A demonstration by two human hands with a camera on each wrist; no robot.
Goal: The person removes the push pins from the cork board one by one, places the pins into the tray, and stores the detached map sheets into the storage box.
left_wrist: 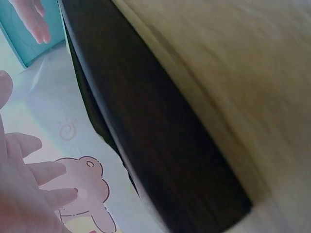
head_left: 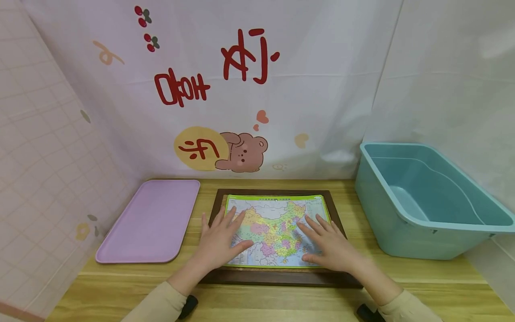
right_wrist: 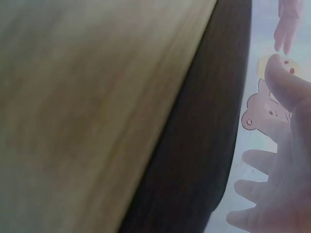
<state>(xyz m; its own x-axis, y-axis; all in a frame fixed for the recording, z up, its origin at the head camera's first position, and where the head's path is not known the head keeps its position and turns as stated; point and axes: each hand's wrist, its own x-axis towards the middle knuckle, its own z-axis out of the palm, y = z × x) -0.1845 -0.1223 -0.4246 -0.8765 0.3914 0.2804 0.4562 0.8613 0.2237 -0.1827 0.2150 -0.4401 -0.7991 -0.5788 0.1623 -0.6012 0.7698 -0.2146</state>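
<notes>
A colourful map sheet (head_left: 263, 228) with a green border lies inside a dark brown wooden frame (head_left: 281, 278) on the table. Over the sheet's left part is my left hand (head_left: 217, 241), fingers spread and straight. My right hand (head_left: 333, 247) is spread the same way over the right part. Neither hand grips anything. In the left wrist view, the left fingers (left_wrist: 48, 172) show beyond the dark frame edge (left_wrist: 146, 116). The right wrist view has the right fingers (right_wrist: 255, 189) beside the frame's side (right_wrist: 194, 111). Whether the palms touch the sheet I cannot tell.
A flat pink tray (head_left: 154, 223) lies on the left of the wooden table (head_left: 257, 304). On the right stands a deep teal tub (head_left: 418, 237). A white printed backdrop (head_left: 322, 89) rises behind the table, with a patterned side cloth (head_left: 44, 134) at left.
</notes>
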